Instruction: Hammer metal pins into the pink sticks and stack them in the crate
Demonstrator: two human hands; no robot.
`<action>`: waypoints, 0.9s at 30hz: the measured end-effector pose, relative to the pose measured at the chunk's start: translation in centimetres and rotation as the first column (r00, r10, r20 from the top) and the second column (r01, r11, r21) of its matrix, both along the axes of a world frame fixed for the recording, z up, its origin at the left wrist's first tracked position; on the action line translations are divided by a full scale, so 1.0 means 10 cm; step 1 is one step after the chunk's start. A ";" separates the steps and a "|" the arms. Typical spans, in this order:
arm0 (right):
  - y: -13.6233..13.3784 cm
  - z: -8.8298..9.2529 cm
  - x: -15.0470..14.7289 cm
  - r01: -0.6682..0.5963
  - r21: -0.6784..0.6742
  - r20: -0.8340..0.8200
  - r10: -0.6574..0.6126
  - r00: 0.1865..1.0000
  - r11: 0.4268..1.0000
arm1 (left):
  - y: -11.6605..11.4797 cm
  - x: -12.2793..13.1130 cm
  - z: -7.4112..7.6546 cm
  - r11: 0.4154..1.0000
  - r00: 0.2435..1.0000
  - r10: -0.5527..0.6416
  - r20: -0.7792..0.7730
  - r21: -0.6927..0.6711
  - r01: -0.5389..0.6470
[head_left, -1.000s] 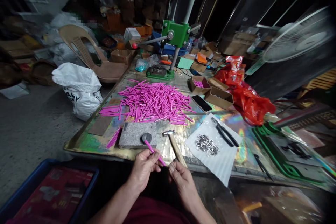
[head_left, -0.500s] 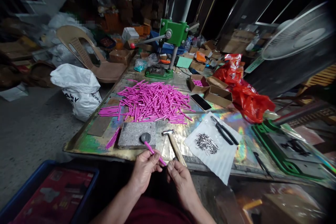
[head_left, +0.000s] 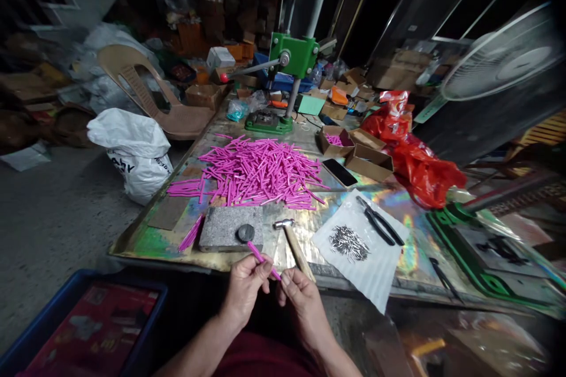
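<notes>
Between thumb and fingers, my left hand (head_left: 246, 285) grips a thin pink stick (head_left: 255, 251), tilted with its far end by a round dark piece (head_left: 245, 232) on a grey stone block (head_left: 216, 227). My right hand (head_left: 300, 294) is closed in a pinch at the stick's near end; whether it also holds a small metal pin is hidden by the fingers. A hammer (head_left: 297, 250) with a wooden handle lies just beyond my right hand. Farther right, small metal pins (head_left: 349, 243) are heaped on a white foam sheet (head_left: 375, 271), along with black-handled pliers (head_left: 382, 224).
A large pile of pink sticks (head_left: 265, 171) lies behind the block. A phone (head_left: 339, 172), small cardboard boxes (head_left: 369, 163) and a red plastic bag (head_left: 424, 168) are to the right. A green press (head_left: 292, 53) stands at the back; a blue crate (head_left: 161, 291) is below left.
My right hand has come up slightly against the near end of the pink stick. My left hand keeps its hold, and the things on the table stay where they were.
</notes>
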State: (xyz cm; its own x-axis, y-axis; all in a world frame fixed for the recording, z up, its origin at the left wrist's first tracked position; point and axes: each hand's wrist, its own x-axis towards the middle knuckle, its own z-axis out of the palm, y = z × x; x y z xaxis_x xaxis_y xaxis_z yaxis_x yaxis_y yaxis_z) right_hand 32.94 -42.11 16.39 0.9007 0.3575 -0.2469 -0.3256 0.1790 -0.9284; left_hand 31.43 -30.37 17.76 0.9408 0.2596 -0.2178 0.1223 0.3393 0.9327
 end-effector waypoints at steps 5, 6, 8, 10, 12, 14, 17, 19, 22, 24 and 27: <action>0.06 0.01 0.03 -0.022 -0.051 0.008 0.023 1.000 0.998 | 0.04 0.02 0.00 0.998 0.999 0.031 -0.033 -0.056 -0.033; 0.07 0.00 0.04 -0.032 -0.063 0.018 0.033 0.999 0.998 | 0.04 0.02 0.01 0.997 0.998 0.041 -0.040 -0.069 -0.043; 0.09 0.00 0.05 -0.057 -0.079 0.038 0.060 0.997 0.995 | 0.06 0.02 0.02 0.993 0.997 0.057 -0.044 -0.098 -0.061; 0.11 0.01 0.05 -0.090 -0.088 0.058 0.095 0.994 0.992 | 0.08 0.02 0.04 0.990 0.997 0.069 -0.030 -0.117 -0.072; 0.11 0.03 0.06 -0.114 -0.091 0.079 0.121 0.989 0.989 | 0.14 0.02 0.05 0.989 0.996 0.084 -0.013 -0.120 -0.085; 0.10 0.04 0.07 -0.118 -0.094 0.096 0.127 0.987 0.988 | 0.23 0.04 0.05 0.986 0.991 0.131 -0.001 -0.104 -0.131; 0.05 0.03 0.08 -0.099 -0.110 0.101 0.110 0.989 0.989 | 0.43 0.11 0.03 0.968 0.967 0.251 0.054 -0.007 -0.251; 0.02 -0.01 0.08 -0.088 -0.126 0.097 0.101 0.990 0.988 | 0.56 0.18 0.01 0.941 0.943 0.313 0.114 0.097 -0.324; -0.02 -0.07 0.07 -0.075 -0.141 0.094 0.089 0.992 0.987 | 0.67 0.29 0.00 0.902 0.921 0.344 0.184 0.209 -0.378; -0.03 -0.10 0.06 -0.059 -0.134 0.084 0.071 0.994 0.989 | 0.69 0.34 0.00 0.889 0.915 0.344 0.212 0.241 -0.390; -0.05 -0.12 0.04 -0.043 -0.120 0.059 0.051 0.997 0.992 | 0.68 0.38 0.00 0.881 0.914 0.337 0.226 0.267 -0.391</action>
